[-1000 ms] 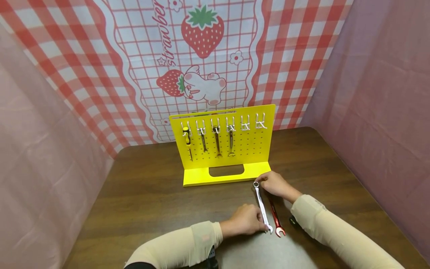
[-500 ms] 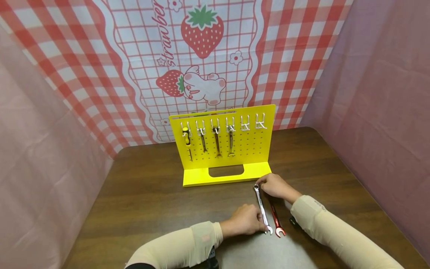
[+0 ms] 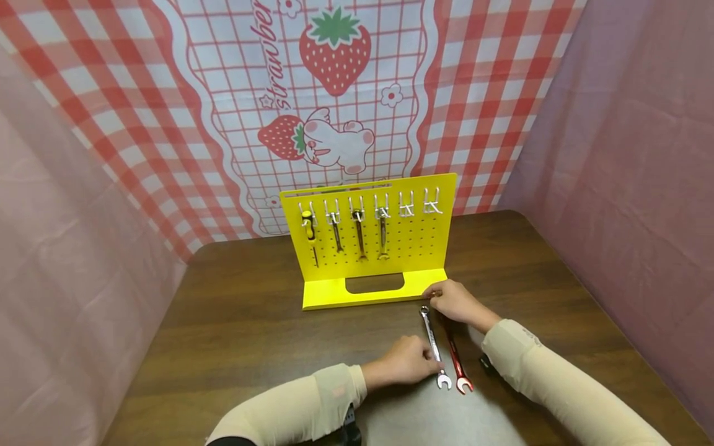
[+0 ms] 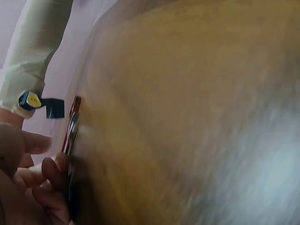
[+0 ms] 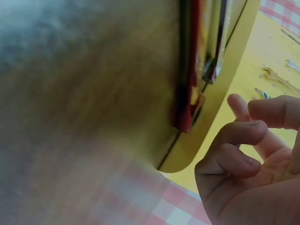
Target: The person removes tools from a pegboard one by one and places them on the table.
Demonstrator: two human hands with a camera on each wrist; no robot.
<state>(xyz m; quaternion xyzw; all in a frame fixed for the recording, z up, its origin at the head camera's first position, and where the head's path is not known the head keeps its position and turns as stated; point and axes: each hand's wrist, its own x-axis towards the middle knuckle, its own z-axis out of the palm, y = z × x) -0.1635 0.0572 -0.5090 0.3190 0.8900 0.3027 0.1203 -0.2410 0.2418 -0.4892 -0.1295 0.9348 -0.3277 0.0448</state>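
Note:
On the dark tabletop lies a silver combination wrench [image 3: 431, 334], ring end toward the yellow pegboard stand and open end toward me. My left hand [image 3: 408, 360] pinches its shaft just above the open end; in the left wrist view its fingertips [image 4: 61, 161] are right at the metal. Beyond the ring end, my right hand [image 3: 454, 301] hovers near the stand's front corner. In the right wrist view that hand's loosely curled fingers [image 5: 234, 136] hold nothing. A red combination wrench [image 3: 457, 362] lies to the right of the silver one, its far end hidden by the right hand.
The yellow pegboard stand [image 3: 329, 291] rises behind the hands. From its hooks hang a yellow-and-black screwdriver [image 3: 310, 229] and several wrenches, one of them at the fourth hook [image 3: 383, 232]. The two rightmost hooks [image 3: 432, 201] bear nothing. A strawberry-print cloth [image 3: 223, 124] hangs behind.
The silver wrench has turned flatter and shifted slightly left, its open end now facing up. My right hand has come away from the ring end, toward the stand; the left hand has risen slightly.

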